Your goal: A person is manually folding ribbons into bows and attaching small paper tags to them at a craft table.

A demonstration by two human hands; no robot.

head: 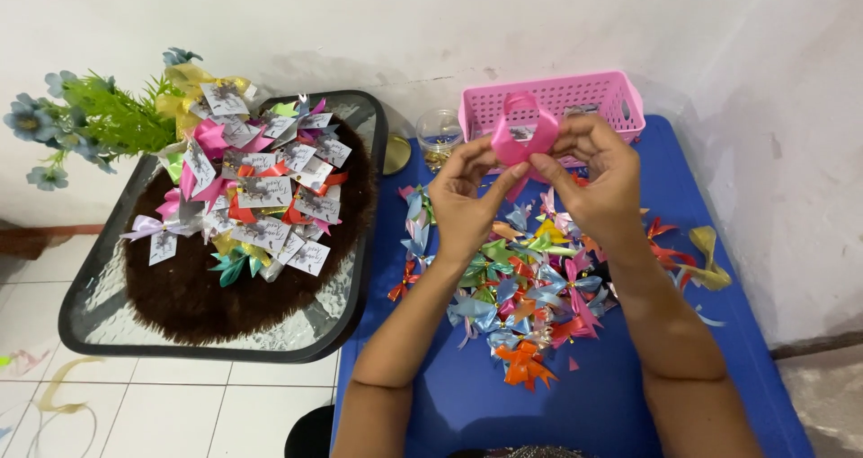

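Note:
Both my hands are raised over a blue table (pixel 620 395) and pinch one pink ribbon bow (pixel 520 130) between them. My left hand (pixel 463 197) holds its left loop and tail. My right hand (pixel 598 179) grips the bow's right side at the centre knot. Below the hands lies a heap of several coloured ribbon bows (pixel 530 287), with an orange bow (pixel 524 364) at its near edge.
A pink plastic basket (pixel 575 94) stands at the table's back against the wall, a small glass jar (pixel 439 134) beside it. To the left, a dark glass tray (pixel 135 332) holds a brown mat, tagged bows (pixel 261 193) and artificial flowers (pixel 90 121). White floor tiles lie below.

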